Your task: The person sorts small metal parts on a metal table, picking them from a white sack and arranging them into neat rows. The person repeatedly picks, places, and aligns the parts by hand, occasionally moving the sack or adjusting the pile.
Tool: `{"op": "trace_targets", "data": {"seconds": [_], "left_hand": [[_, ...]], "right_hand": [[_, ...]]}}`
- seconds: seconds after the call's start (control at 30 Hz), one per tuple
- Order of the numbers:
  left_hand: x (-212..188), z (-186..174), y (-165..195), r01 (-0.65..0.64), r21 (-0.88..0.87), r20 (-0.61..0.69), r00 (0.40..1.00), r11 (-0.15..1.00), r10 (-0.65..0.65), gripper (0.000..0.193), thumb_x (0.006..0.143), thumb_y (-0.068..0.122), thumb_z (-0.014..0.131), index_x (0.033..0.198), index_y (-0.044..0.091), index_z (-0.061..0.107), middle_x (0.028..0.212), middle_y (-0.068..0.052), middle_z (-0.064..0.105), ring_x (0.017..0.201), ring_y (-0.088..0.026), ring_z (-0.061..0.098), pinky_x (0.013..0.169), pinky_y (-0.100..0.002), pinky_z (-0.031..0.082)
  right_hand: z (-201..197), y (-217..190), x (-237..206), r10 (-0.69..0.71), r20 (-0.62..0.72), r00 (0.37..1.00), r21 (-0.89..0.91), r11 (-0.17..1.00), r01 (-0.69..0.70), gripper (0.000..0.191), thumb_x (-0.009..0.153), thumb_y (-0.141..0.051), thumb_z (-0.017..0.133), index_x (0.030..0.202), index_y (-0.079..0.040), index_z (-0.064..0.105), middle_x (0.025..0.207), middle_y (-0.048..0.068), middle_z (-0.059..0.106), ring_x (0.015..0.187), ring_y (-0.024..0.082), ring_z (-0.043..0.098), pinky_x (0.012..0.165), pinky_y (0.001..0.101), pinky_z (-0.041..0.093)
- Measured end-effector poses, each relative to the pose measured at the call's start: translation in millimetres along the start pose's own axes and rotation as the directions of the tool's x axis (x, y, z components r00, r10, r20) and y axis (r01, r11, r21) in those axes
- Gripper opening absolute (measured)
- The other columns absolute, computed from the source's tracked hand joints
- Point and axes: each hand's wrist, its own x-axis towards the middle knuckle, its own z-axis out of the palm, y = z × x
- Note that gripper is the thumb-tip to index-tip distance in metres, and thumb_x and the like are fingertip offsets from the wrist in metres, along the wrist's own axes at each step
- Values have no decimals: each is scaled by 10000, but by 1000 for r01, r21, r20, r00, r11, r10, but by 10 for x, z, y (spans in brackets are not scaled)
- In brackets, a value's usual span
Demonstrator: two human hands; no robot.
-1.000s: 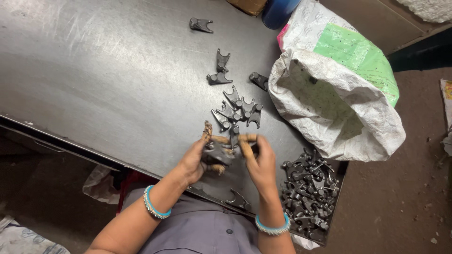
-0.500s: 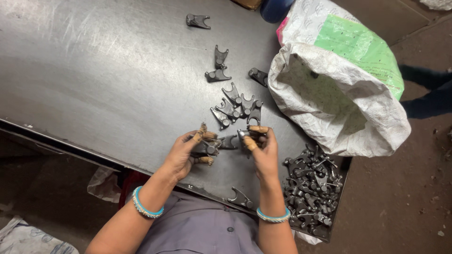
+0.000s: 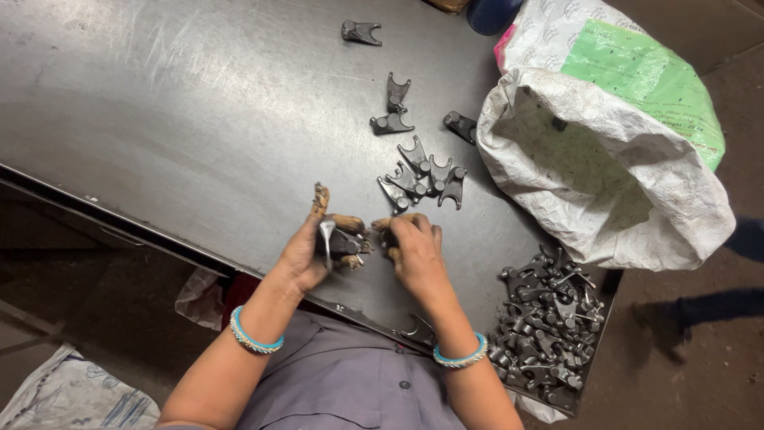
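My left hand (image 3: 314,243) grips a dark forked metal part (image 3: 334,239) just above the near edge of the steel table (image 3: 159,119). My right hand (image 3: 414,251) is closed beside it, fingers on another dark part that is mostly hidden under them. Just beyond my hands lies a small cluster of the same forked parts (image 3: 422,179). Both wrists wear turquoise bangles.
More forked parts lie singly farther out (image 3: 390,107), (image 3: 360,32), (image 3: 461,126). A large open white woven sack (image 3: 605,159) sits at the right. A heap of several parts (image 3: 545,326) fills the table's near right corner. One part (image 3: 414,328) lies by my right forearm.
My hands have drawn slightly apart; each now holds its own piece. The left hand has turned its part so the fork points down.
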Motion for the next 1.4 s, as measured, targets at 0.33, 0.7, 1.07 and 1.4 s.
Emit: {"op": "trace_targets", "data": {"seconds": [0.33,0.7,1.07,1.4], "left_hand": [[-59,140,38,26,20,-17,1000,999,-26,681,890,655,570,1073,11,698,1011,-158,770,880,-279,770,659,-425,625],[-5,312,-141,76,56,3,997,996,-77,658,916,620,567,1073,-5,702,987,-175,761,866,-268,766,653,-433,642],[680,1396,-403,6,88,51,999,996,-11,667,947,587,594,1067,-61,693,901,-152,737,726,-258,741,573,-406,623],[1718,2948,-393,-61,-54,409,909,997,78,648,950,543,551,1464,187,384,1431,-30,481,1148,-189,615,885,-435,564]], "right_hand": [[26,668,-475,455,124,882,991,-6,-137,521,708,55,831,1180,-43,635,1163,92,658,1014,201,682,885,330,606],[39,797,-961,451,-101,887,985,171,25,515,725,143,859,1165,5,632,1170,83,659,997,147,646,852,299,592],[-455,1076,-899,482,-294,826,947,266,182,481,742,155,829,1140,-11,616,1137,90,654,992,252,712,832,397,633],[-729,1045,-1090,597,-416,686,853,517,67,447,751,171,816,1120,-1,629,1121,86,678,992,212,694,861,362,625]]}}
